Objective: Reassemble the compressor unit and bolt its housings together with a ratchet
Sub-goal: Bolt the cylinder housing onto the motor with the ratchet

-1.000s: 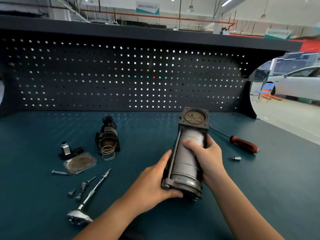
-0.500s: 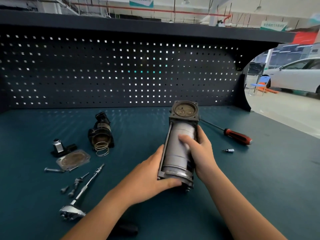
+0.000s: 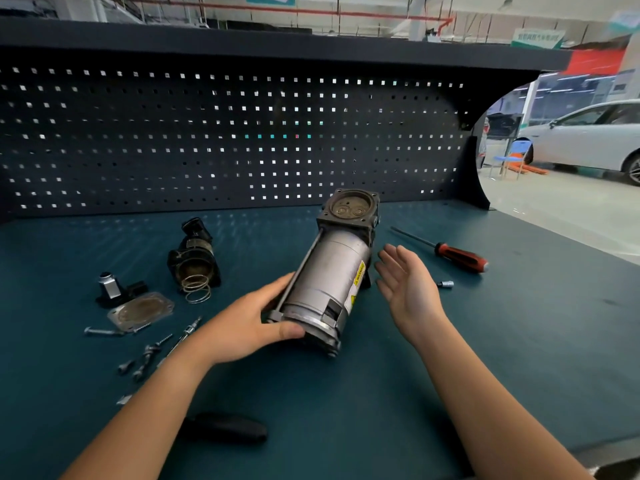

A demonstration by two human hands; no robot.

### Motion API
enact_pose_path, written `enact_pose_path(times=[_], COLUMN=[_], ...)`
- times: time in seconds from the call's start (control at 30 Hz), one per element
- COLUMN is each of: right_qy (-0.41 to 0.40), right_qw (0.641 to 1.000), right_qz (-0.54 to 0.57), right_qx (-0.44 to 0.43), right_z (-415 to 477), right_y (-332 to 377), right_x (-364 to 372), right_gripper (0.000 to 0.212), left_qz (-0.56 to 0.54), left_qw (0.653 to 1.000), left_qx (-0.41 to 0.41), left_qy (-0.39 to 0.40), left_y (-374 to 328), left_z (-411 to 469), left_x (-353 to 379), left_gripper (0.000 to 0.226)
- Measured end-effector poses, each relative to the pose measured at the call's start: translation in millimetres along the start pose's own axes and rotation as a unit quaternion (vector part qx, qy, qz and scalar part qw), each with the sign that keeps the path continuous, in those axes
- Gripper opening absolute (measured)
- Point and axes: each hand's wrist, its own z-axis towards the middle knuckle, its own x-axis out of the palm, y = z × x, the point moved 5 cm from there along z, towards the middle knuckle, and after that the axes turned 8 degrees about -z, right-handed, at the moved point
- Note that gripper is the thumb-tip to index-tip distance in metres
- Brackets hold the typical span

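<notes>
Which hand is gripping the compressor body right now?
The left hand, curled round the near end of the compressor body; the right hand is open beside it, holding nothing.

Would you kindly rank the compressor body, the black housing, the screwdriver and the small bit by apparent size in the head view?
1. the compressor body, clearly largest.
2-3. the black housing and the screwdriver: not ranked, since the housing looks bulkier and the screwdriver longer but thinner.
4. the small bit, smallest.

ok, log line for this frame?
compressor body: tilted, top open | left hand: grips its near end | right hand: open, clear of it | bolts: loose on bench
</notes>
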Motion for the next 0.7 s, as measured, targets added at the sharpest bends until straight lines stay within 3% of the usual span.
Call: enact_pose_path(times=[0.1,0.27,0.4,0.5,0.7], right_qy=[-0.022,-0.011,-0.045,-0.045,-0.023], right_qw=[0.997,0.984,0.973,0.978,0.987], right_qz=[-0.061,-0.153,-0.195,-0.179,-0.131], right_qx=[-0.036,-0.090,-0.112,-0.100,-0.087], right_z=[6,21,39,48,64], right_y=[5,24,28,22,16], right_x=[3,34,52,56,63], right_gripper=[0.023,0.068,0.061,0.063,0.055], left_qz=[-0.022,-0.032,-0.067,-0.007,0.176], left_qw=[1.000,0.999,0.996,0.996,0.983], left_qx=[-0.001,0.001,-0.057,-0.085,-0.018], left_qy=[0.001,0.024,0.021,0.040,-0.058], left_y=[-2,-5,-3,4,-9], left_z=[-2,-4,-10,-16,-12], left_x=[2,8,-19,-23,-21], left_gripper=[0.069,0.055,0.055,0.057,0.040])
